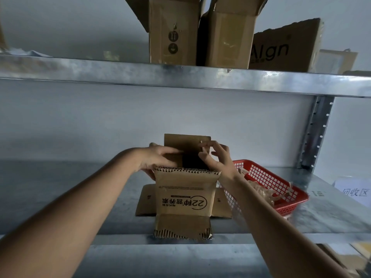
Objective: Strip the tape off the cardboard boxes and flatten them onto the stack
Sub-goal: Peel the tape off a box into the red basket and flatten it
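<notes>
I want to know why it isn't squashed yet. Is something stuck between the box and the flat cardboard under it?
Nothing visible is. The small printed box stands right on the flattened cardboard on the metal shelf. Both hands, left hand and right hand, already touch its open top. The red basket sits off to the side.

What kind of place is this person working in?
Probably a storeroom or recycling corner. Bare galvanised metal shelving holds opened cardboard boxes above, a red basket of what look like tape scraps, and a paper label reading "recycling area" in Chinese.
</notes>
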The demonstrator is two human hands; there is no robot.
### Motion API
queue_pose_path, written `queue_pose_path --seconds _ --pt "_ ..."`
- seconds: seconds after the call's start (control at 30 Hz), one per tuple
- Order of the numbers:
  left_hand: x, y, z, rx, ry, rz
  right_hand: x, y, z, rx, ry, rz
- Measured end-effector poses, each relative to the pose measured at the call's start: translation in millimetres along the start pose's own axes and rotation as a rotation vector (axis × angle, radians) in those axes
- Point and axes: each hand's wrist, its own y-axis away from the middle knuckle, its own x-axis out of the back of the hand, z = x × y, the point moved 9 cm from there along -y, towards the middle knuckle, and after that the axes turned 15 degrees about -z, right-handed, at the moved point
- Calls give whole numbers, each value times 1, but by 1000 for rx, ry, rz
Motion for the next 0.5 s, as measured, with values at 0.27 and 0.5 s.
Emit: queue_pose_path --seconds 0.27,0.5 --pt "0 -5 14 -101 -333 182 -7 -3 -17 94 144 -19" --pt "19 10 7 -296 -81 402 -9 1 -13 199 8 5"
